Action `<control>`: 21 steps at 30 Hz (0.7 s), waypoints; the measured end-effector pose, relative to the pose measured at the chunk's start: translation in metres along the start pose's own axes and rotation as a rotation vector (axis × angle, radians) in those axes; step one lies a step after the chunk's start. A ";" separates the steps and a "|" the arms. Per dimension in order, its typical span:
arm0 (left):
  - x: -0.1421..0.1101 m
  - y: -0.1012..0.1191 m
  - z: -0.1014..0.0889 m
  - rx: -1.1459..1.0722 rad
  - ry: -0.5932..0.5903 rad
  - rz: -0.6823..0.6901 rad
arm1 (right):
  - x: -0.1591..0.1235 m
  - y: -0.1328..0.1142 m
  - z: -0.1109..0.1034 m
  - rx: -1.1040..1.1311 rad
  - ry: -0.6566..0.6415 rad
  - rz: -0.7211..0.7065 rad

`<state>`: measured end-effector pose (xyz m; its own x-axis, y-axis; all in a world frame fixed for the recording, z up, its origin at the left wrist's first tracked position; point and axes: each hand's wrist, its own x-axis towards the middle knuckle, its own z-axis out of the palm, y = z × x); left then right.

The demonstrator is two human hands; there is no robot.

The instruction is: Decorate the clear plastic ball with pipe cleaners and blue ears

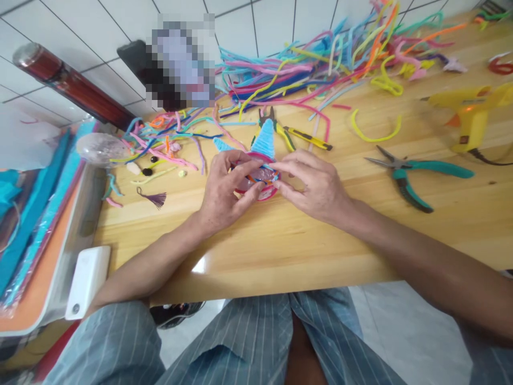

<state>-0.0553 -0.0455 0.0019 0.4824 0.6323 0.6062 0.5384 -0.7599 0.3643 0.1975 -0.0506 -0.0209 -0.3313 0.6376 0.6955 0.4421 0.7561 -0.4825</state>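
Between my two hands is a pipe-cleaner craft (264, 142), with blue wrapped pointed pieces at its top and a pink-red rim around a shiny, see-through middle. My left hand (224, 190) grips its left side, thumb and fingers closed on the rim. From the right, my right hand (315, 184) pinches its edge, where a thin blue and orange strand crosses the middle. My fingers hide part of the craft. Just behind it lie yellow-and-black pliers (286, 140) and a yellow utility knife (308, 138).
Teal needle-nose pliers (412, 170) and a yellow glue gun (468, 115) lie to the right. Loose pipe cleaners (276, 80) pile along the tiled wall. At left are a purple tassel (154, 198), a white power bank (87, 280), a dark red flask (72, 83) and a bin (52, 256).
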 end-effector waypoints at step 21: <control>-0.003 -0.001 0.005 0.018 0.051 0.027 | -0.008 -0.003 0.010 -0.089 0.059 -0.010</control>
<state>-0.0533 -0.0459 -0.0038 0.4611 0.6026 0.6514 0.5379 -0.7736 0.3349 0.1900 -0.0562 -0.0304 -0.2875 0.6183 0.7314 0.5121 0.7446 -0.4281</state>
